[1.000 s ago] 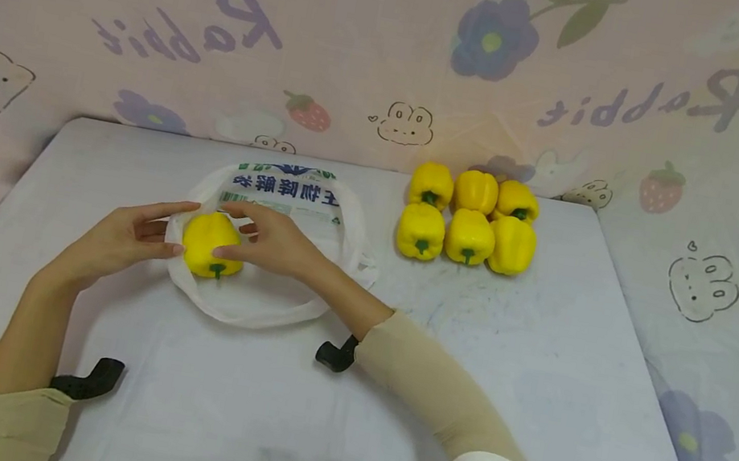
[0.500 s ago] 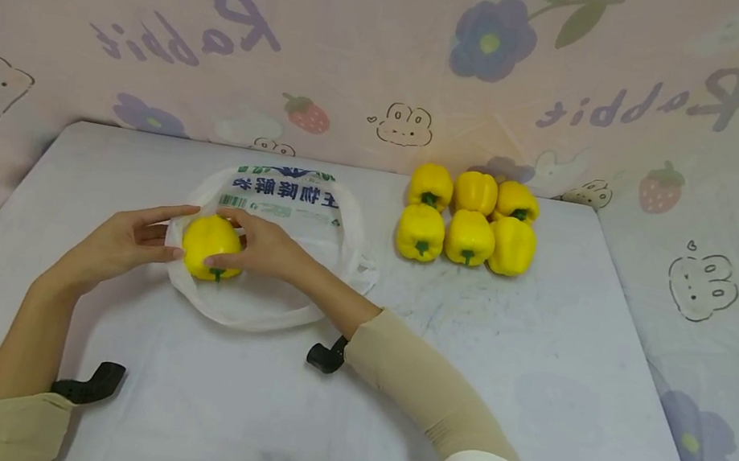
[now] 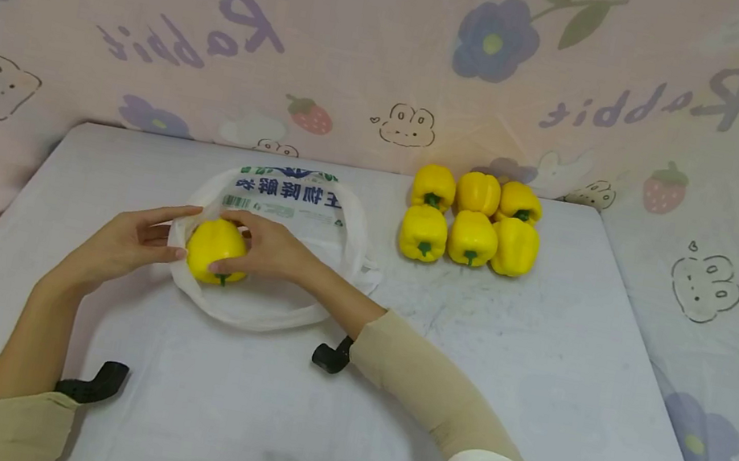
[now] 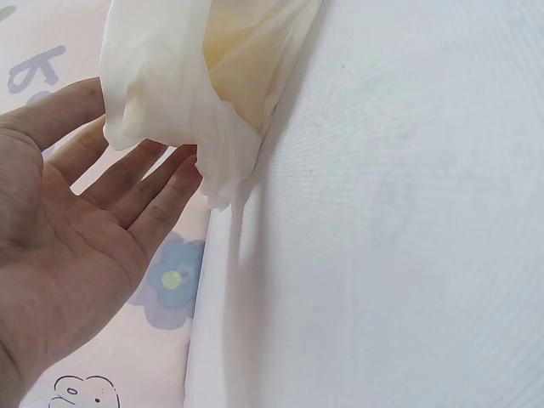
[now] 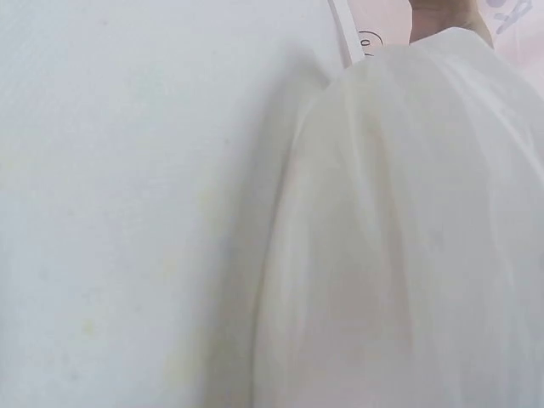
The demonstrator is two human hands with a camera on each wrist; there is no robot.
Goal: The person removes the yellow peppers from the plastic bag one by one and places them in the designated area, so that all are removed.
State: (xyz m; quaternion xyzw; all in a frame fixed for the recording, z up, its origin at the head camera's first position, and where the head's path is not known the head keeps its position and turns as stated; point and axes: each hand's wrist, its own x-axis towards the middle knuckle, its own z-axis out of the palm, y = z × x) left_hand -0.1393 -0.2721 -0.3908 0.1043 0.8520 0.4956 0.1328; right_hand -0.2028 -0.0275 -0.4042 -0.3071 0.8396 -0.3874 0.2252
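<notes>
A white plastic bag [image 3: 255, 321] lies on the table with its round mouth held wide, and green and blue print shows on its inner back wall. Inside its left part sits a yellow bell pepper [image 3: 216, 244], green stem toward me. My right hand [image 3: 274, 249] reaches through the mouth and grips the pepper, thumb in front and fingers behind. At the bag's left rim, my left hand [image 3: 127, 239] touches the plastic from outside with spread fingers. The left wrist view shows those fingers [image 4: 157, 208] against the bag. Bag plastic hides my right hand in the right wrist view.
Several more yellow bell peppers [image 3: 470, 235] stand in two rows at the table's back right. A patterned cloth [image 3: 373, 35] hangs behind the white table [image 3: 528, 420]. Black camera mounts [image 3: 108, 381] stick out from both wrists.
My right hand's fingers have come down from above the bell pepper to around its far side. My left hand and the bag have hardly moved.
</notes>
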